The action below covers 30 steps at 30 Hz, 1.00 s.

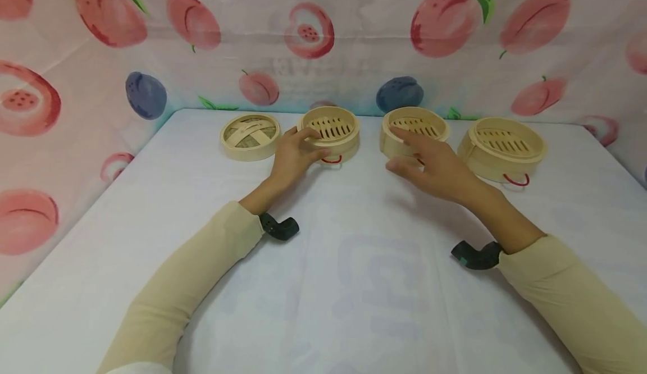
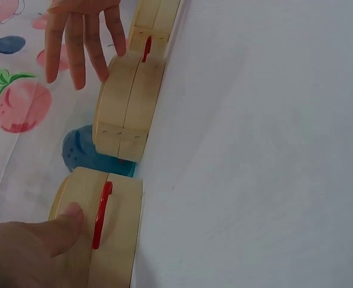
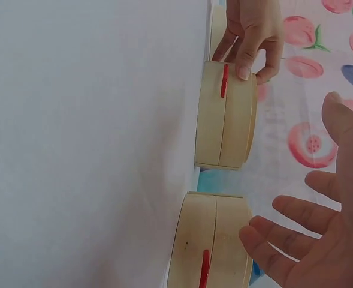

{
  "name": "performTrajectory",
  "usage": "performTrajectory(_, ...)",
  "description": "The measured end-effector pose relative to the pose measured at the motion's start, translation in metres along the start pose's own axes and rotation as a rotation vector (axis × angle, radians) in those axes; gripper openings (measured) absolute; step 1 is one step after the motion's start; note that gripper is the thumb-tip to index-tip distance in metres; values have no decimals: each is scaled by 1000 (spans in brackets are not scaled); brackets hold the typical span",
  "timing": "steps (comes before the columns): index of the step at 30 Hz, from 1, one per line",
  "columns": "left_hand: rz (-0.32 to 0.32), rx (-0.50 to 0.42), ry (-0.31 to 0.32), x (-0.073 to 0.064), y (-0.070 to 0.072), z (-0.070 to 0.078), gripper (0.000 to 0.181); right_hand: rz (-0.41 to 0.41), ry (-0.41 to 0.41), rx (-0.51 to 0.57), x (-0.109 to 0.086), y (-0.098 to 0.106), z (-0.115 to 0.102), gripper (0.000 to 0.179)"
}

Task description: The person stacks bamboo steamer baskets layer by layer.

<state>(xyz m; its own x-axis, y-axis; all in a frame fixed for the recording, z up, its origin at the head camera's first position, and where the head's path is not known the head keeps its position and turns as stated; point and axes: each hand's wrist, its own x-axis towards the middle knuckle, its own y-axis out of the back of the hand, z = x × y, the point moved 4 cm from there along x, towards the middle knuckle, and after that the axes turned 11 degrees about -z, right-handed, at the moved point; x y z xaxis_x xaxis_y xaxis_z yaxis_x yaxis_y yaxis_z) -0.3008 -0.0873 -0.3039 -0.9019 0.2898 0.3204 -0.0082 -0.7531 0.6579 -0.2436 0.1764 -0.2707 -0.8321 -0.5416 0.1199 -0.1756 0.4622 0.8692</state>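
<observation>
My left hand [image 1: 293, 158] grips the left side of a round bamboo steamer basket [image 1: 349, 145], second from the left, its thumb against the front wall near a red loop handle [image 1: 332, 160]. In the right wrist view the other fingers of that hand reach round the basket's side. With fingers spread, my right hand [image 1: 441, 166] hovers in front of another steamer basket [image 1: 391, 141], hiding part of its front. The left wrist view shows those right fingers straight, holding nothing, beside the basket's top edge. Both baskets have slatted tops.
At the far left lies a woven bamboo steamer lid [image 1: 253, 152]. A larger steamer basket [image 1: 487, 166] with a red handle stands at the right of the row. Behind them hangs a fruit-print cloth [image 1: 349, 65]; a white cloth [image 1: 364, 306] covers the table.
</observation>
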Motion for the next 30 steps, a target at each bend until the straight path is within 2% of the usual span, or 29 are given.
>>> performTrajectory(5,10,-3,28,1,1,1,31,-6,-14,-3,1,0,0,69)
performTrajectory(10,1,-22,69,-1,7,5,31,-11,-20,8,2,2,0,68)
performTrajectory(15,0,-5,16,-4,18,13,31,6,-42,26,2,9,2,63)
performTrajectory(20,-8,-6,-27,-14,27,22,30,9,-48,25,-1,16,5,57)
performTrajectory(26,-62,-123,-95,-25,31,38,26,21,-11,36,-3,19,5,54)
performTrajectory(30,-118,-187,-86,-28,33,43,26,19,8,32,-3,20,5,51)
